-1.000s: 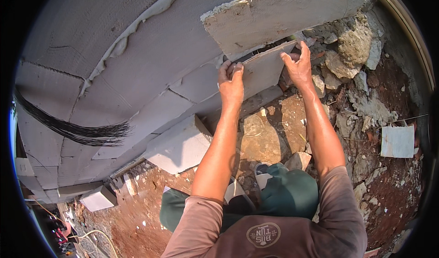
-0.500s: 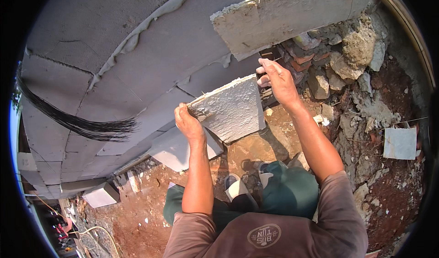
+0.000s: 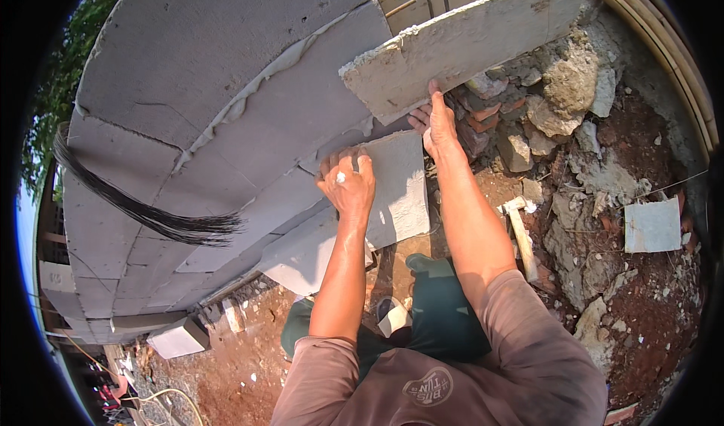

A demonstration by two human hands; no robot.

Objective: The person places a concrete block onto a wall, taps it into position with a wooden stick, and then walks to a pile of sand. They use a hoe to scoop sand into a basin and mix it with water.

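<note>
Left hand [image 3: 349,184] grips a slab [image 3: 400,184], spread right hand [image 3: 438,126] touches a board [image 3: 471,45]; shirt emblem [image 3: 427,387] carries lettering.

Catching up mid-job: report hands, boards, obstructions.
Left hand on rectangular grey masonry board. Right hand at lower edge of long grey rough-edged board. Red brick and grey stone rubble to the right.

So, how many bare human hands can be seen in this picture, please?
2: the bare left hand is at the smaller flat grey panel; the bare right hand is by the lower edge of the larger flat grey panel. No hand appears hidden.
</note>
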